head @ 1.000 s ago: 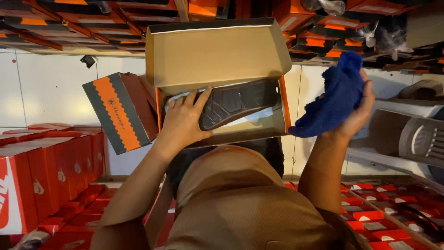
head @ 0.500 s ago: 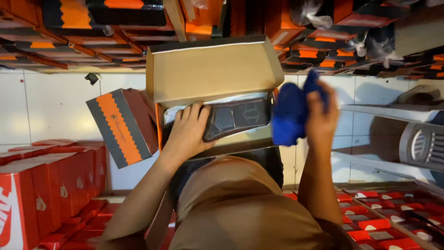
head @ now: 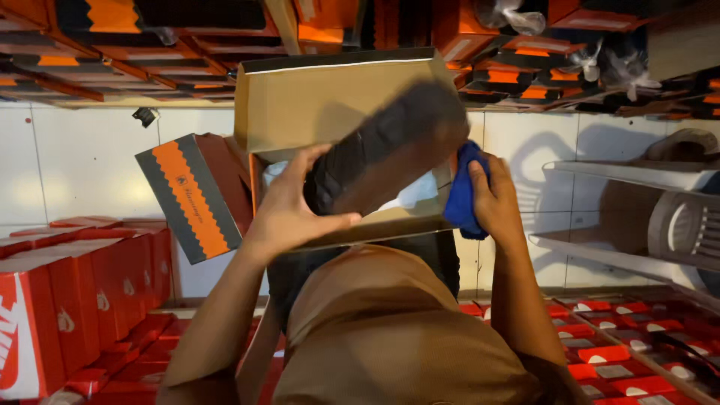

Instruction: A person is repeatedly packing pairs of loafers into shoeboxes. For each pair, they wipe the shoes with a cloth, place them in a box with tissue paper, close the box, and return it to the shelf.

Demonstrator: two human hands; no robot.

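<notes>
My left hand (head: 294, 202) grips a black shoe (head: 386, 146) and holds it tilted, sole towards me, above an open cardboard shoe box (head: 330, 101). My right hand (head: 496, 199) holds a bunched blue cloth (head: 463, 189) against the right end of the shoe. The box rests on my lap with its lid flap standing up behind the shoe. White paper shows inside the box under the shoe.
An orange-and-grey box lid (head: 191, 196) leans at the box's left. Red shoe boxes (head: 67, 300) stack on the left and lie on the floor at right (head: 630, 352). Orange boxes (head: 112, 45) fill the top of the view. A white plastic chair (head: 660, 217) stands at right.
My left hand has lifted the black shoe out of the box and tilted it up. My right hand brought the blue cloth in from the right onto the shoe's end.
</notes>
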